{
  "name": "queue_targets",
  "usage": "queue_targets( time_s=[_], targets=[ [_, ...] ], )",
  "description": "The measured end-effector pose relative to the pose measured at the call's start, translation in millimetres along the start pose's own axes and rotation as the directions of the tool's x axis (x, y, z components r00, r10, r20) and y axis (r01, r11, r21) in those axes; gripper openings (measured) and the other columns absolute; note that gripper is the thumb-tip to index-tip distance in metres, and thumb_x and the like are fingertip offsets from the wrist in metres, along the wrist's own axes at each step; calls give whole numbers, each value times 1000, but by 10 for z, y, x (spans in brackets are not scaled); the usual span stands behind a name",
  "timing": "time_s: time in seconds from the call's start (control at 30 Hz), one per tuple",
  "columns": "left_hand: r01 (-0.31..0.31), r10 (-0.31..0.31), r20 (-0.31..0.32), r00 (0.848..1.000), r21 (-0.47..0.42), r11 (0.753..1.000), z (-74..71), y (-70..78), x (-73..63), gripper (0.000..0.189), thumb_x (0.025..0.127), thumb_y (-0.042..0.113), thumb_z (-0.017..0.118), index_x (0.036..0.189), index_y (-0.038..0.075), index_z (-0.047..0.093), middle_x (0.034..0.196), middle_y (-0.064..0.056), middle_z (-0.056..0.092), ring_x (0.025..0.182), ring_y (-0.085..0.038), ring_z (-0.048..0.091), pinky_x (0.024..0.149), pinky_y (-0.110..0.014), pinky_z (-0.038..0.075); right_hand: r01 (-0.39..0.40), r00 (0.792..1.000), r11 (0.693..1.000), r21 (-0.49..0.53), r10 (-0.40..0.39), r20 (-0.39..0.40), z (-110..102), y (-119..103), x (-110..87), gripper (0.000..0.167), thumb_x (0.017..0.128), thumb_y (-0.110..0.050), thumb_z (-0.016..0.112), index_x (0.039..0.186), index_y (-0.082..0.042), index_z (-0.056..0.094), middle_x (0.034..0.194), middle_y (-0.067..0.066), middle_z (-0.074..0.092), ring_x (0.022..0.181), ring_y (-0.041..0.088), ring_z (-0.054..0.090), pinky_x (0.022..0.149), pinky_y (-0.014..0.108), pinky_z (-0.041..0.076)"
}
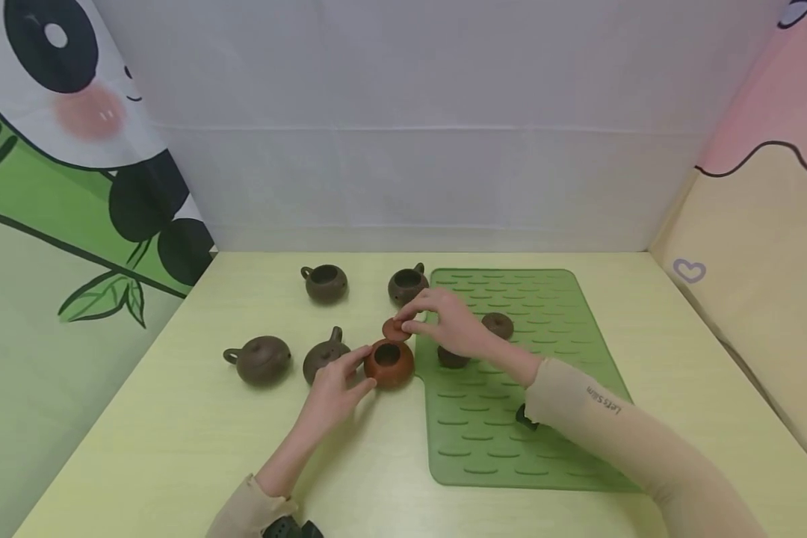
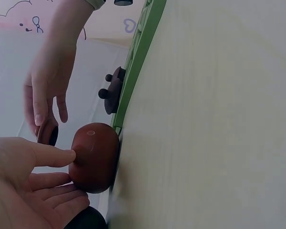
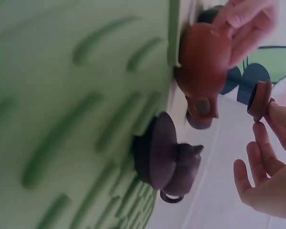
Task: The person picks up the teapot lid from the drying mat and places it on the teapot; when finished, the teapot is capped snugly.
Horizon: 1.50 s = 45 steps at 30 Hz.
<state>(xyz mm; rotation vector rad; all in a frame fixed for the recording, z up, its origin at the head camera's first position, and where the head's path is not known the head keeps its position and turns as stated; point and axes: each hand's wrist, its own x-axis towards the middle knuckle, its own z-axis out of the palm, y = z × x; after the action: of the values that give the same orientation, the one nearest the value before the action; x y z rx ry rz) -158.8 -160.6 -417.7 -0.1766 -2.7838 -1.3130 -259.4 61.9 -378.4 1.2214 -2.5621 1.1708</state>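
Near the middle of the table stands a small reddish-brown teapot, its round mouth uncovered. My left hand steadies it from the left, thumb and fingertips against its side. Above the pot's far edge, my right hand pinches the matching reddish lid by the knob. In the right wrist view the lid is tilted, held apart from the teapot. Just left of my left hand sits a dark brown teapot, partly hidden by the fingers.
A green ridged mat lies to the right, bearing a dark lid and another dark lid under my right wrist. Two lidless dark teapots, one left and one right, stand behind. A lidded teapot sits far left.
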Motion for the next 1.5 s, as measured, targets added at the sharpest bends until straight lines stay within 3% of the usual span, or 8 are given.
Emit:
queue_targets(
  time_s=[0.23, 0.5, 0.77, 1.17, 1.33, 1.37, 1.43, 1.5],
  targets=[
    [4, -4, 13, 1000, -7, 1000, -8, 7, 7, 52, 88, 6, 71, 138, 3, 56, 141, -17, 59, 127, -38, 58, 104, -46, 51, -5, 999, 999, -42, 7, 50, 168, -27, -43, 15, 92, -22, 70, 105, -19, 77, 102, -5, 74, 100, 18, 62, 89, 33, 46],
    [13, -13, 21, 1000, -7, 1000, -6, 5, 12, 53, 89, 6, 70, 139, 1, 55, 142, -18, 57, 128, -39, 57, 104, -46, 51, -15, 997, 997, -80, 21, 68, 287, -10, -49, 14, 92, -23, 70, 104, -21, 77, 103, -7, 75, 101, 11, 61, 97, 35, 44],
    [18, -18, 15, 1000, 3, 1000, 0, 16, 21, 53, 89, 7, 71, 139, 2, 55, 142, -18, 57, 126, -40, 59, 104, -47, 51, -4, 997, 997, -77, 9, 73, 350, -5, -55, 13, 91, -21, 72, 103, -17, 77, 100, -3, 76, 96, 23, 64, 92, 34, 46],
    [-1, 0, 17, 1000, 17, 1000, -9, 13, 12, 53, 88, 6, 70, 139, 2, 55, 142, -19, 57, 129, -38, 57, 105, -48, 50, -13, 997, 996, -91, 20, 76, 377, 1, -59, 14, 91, -21, 72, 103, -18, 77, 98, -4, 74, 95, 23, 63, 89, 33, 45],
    [-27, 27, 20, 999, -2, 1000, -85, 63, -47, 54, 89, 7, 70, 141, 3, 54, 143, -17, 56, 127, -36, 58, 104, -49, 51, -34, 995, 996, -81, 41, 94, 391, -12, -50, 15, 91, -22, 71, 104, -19, 78, 97, -5, 74, 95, 24, 61, 89, 30, 43],
    [-37, 37, 22, 999, -2, 999, -117, 88, -56, 54, 90, 8, 70, 141, 4, 54, 137, -16, 61, 124, -34, 61, 102, -48, 52, -37, 994, 996, -78, 44, 97, 391, -13, -49, 15, 91, -22, 71, 104, -19, 78, 97, -5, 74, 95, 24, 61, 89, 30, 42],
    [-71, 71, 20, 997, 18, 997, -207, 159, -56, 53, 90, 8, 70, 140, 4, 54, 110, -16, 70, 101, -25, 69, 90, -37, 57, -41, 994, 997, -71, 48, 99, 392, -11, -51, 14, 92, -21, 71, 104, -19, 78, 98, -5, 74, 96, 24, 61, 89, 30, 42],
    [-111, 111, 13, 994, 41, 993, -328, 247, -36, 53, 90, 9, 70, 140, 4, 54, 109, -17, 70, 97, -24, 70, 88, -36, 58, -39, 994, 997, -64, 45, 100, 388, -11, -51, 14, 92, -20, 71, 104, -18, 78, 99, -5, 74, 95, 24, 61, 89, 31, 42]
  ],
)
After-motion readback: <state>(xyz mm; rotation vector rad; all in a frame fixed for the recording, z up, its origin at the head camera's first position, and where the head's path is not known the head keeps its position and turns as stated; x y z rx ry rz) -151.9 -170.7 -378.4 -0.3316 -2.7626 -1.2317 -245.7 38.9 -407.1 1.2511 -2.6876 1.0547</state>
